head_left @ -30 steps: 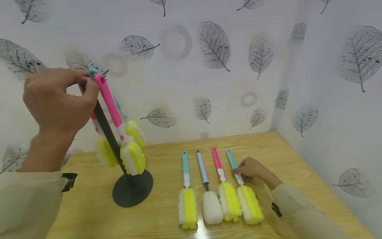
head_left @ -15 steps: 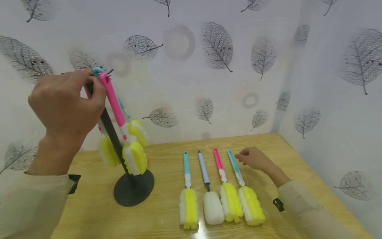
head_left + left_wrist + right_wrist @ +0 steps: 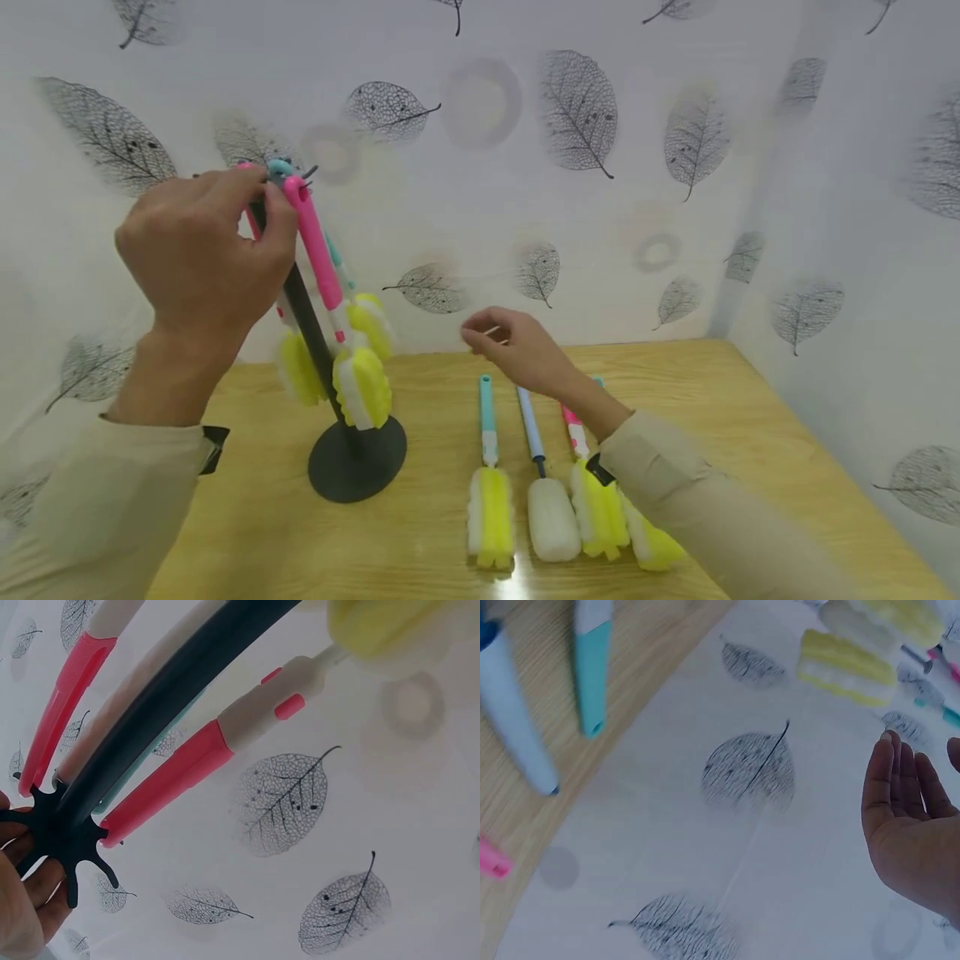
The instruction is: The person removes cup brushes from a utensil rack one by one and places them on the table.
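My left hand [image 3: 213, 242] grips the top of a black stand [image 3: 358, 467]. In the left wrist view its fingers are around the hooked black crown [image 3: 64, 829]. Several sponge brushes hang from the hooks, among them a pink-handled brush [image 3: 318, 250] at the front and a teal-handled one [image 3: 281, 169] behind it. Right of the stand, my right hand [image 3: 525, 346] is raised over the table, fingers loosely bent and holding nothing. Below it lie a teal-handled brush [image 3: 491, 512], a blue-handled white brush [image 3: 553, 521], a pink-handled brush [image 3: 600, 508] and another yellow-and-white brush [image 3: 654, 542], partly hidden by my sleeve.
The wooden table [image 3: 420, 433] carries the stand on the left and the row of lying brushes right of centre. A pale leaf-patterned wall covering [image 3: 480, 208] rises behind the table's back edge and along its right side.
My right hand has left the rightmost teal-handled brush, which it was touching, and has moved up and left toward the stand. The left hand keeps its hold; the view has shifted.
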Action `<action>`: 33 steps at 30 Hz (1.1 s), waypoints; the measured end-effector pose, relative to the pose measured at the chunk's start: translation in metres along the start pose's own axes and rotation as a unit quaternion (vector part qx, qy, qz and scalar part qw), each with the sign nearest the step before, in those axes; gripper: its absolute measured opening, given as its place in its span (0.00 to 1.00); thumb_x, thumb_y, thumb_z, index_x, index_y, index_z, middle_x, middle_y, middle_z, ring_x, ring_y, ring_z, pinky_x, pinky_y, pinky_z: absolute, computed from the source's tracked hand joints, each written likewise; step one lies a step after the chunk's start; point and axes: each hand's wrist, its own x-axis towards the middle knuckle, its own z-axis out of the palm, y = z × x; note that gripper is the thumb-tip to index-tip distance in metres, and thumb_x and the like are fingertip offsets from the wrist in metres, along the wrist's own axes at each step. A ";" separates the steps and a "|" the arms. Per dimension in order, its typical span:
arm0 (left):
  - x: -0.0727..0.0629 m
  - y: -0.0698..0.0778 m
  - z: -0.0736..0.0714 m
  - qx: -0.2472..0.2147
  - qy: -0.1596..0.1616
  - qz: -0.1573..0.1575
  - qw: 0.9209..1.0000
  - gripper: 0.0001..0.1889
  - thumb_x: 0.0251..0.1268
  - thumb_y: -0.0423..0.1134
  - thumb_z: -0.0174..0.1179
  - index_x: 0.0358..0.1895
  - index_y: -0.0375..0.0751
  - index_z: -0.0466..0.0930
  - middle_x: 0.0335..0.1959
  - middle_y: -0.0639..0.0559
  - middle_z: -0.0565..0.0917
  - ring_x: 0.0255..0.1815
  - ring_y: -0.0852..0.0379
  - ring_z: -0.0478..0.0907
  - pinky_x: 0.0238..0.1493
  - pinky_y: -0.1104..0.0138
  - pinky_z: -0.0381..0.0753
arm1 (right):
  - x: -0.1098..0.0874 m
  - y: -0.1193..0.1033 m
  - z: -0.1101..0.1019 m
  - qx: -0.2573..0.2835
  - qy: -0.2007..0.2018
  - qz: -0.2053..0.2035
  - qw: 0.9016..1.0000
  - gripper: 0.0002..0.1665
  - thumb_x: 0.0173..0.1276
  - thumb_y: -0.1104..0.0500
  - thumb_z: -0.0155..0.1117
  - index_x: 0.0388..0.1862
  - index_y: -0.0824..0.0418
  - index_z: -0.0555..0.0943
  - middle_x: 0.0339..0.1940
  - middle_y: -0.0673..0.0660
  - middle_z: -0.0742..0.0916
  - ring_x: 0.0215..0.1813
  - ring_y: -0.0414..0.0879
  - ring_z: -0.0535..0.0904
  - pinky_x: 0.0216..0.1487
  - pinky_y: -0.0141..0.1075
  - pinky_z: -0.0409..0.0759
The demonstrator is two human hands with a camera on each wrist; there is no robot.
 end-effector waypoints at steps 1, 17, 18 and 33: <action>0.000 0.000 0.000 0.001 -0.001 0.000 1.000 0.20 0.65 0.44 0.44 0.25 0.35 0.81 0.19 0.41 0.81 0.17 0.41 0.67 0.22 0.54 0.60 | 0.006 -0.009 0.010 0.011 0.002 -0.016 1.000 0.19 0.72 0.49 0.54 0.55 0.59 0.78 0.46 0.50 0.84 0.44 0.42 0.81 0.44 0.36 0.79; 0.004 0.013 -0.003 0.011 -0.029 0.002 1.000 0.21 0.67 0.45 0.43 0.34 0.33 0.83 0.24 0.40 0.83 0.22 0.39 0.74 0.24 0.50 0.68 | 0.051 -0.084 0.091 0.126 0.123 -0.099 0.979 0.22 0.67 0.53 0.63 0.57 0.61 0.77 0.47 0.50 0.82 0.44 0.37 0.78 0.47 0.28 0.75; 0.004 0.014 -0.003 0.012 -0.030 0.001 0.999 0.21 0.67 0.45 0.43 0.35 0.33 0.83 0.24 0.40 0.83 0.22 0.38 0.74 0.24 0.50 0.68 | 0.051 -0.082 0.092 0.126 0.128 -0.101 0.979 0.21 0.67 0.54 0.63 0.56 0.61 0.78 0.45 0.50 0.83 0.44 0.37 0.78 0.46 0.28 0.75; 0.005 0.006 -0.008 0.023 -0.056 0.019 0.998 0.21 0.64 0.47 0.47 0.28 0.34 0.85 0.35 0.43 0.87 0.26 0.40 0.81 0.16 0.54 0.61 | 0.055 -0.081 0.084 0.151 0.120 -0.138 0.971 0.19 0.65 0.56 0.65 0.53 0.63 0.79 0.37 0.51 0.85 0.39 0.37 0.80 0.45 0.30 0.77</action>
